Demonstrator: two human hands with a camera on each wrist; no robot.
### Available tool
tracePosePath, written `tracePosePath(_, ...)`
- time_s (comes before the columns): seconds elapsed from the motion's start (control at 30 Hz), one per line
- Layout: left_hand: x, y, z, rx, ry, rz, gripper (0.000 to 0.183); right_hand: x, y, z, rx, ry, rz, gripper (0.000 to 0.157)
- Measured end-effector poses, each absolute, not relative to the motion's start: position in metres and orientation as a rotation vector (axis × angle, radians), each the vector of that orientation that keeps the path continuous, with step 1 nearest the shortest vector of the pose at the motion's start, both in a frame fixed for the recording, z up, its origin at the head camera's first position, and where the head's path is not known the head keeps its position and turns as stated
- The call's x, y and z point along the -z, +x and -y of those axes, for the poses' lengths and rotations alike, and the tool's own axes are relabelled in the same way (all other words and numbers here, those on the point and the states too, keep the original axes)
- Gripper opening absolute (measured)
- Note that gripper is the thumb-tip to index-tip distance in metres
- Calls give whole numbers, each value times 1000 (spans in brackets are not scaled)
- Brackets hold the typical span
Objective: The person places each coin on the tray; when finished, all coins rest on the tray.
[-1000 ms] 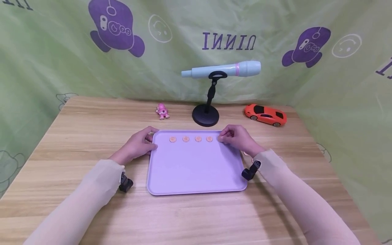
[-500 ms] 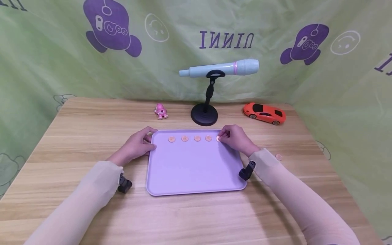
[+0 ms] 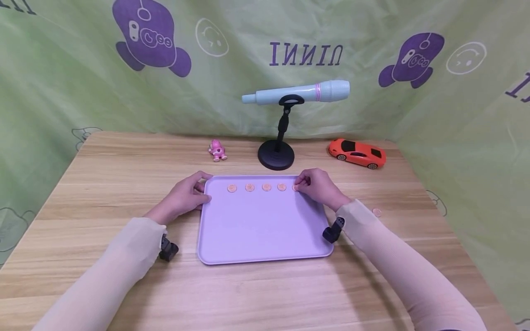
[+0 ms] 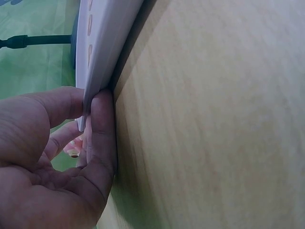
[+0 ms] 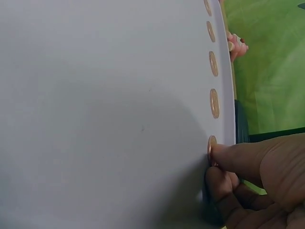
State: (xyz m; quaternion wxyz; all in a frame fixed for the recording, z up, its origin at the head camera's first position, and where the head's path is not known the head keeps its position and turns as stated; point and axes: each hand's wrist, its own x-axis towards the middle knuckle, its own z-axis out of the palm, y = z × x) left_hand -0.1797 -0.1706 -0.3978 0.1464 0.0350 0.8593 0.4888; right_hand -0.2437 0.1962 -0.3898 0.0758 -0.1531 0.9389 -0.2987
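A lilac tray (image 3: 265,225) lies on the wooden table, with several copper-coloured coins (image 3: 250,187) in a row along its far edge. My left hand (image 3: 188,192) pinches the tray's left rim. In the left wrist view the thumb (image 4: 66,104) is over the rim and a finger (image 4: 102,114) is beneath it. At the row's right end, my right hand (image 3: 316,186) holds another coin (image 5: 210,148) between thumb and curled fingers, down at the tray surface. The fingers cover part of that coin.
Behind the tray stand a pink figurine (image 3: 217,151), a black stand (image 3: 276,155) with a light blue microphone (image 3: 298,93), and an orange toy car (image 3: 357,153). A loose coin (image 3: 376,212) lies on the table beyond the right sleeve. Green printed cloth (image 3: 232,115) hangs behind.
The coin at my right fingertips shows now where the fingers covered it a second ago. My right wrist has lowered slightly to the left. The left hand keeps its grip on the tray.
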Motion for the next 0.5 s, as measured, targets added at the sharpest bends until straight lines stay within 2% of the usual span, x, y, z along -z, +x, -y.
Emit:
tracePosePath(0.27, 398, -182, 171, -1398, 89, -2471, 57, 384, -241, -207, 904, -393, -2803, 16)
tracePosePath(0.5, 398, -181, 172, -1394, 86, -2462, 57, 380, -233, -237, 963, -358, -2801, 21)
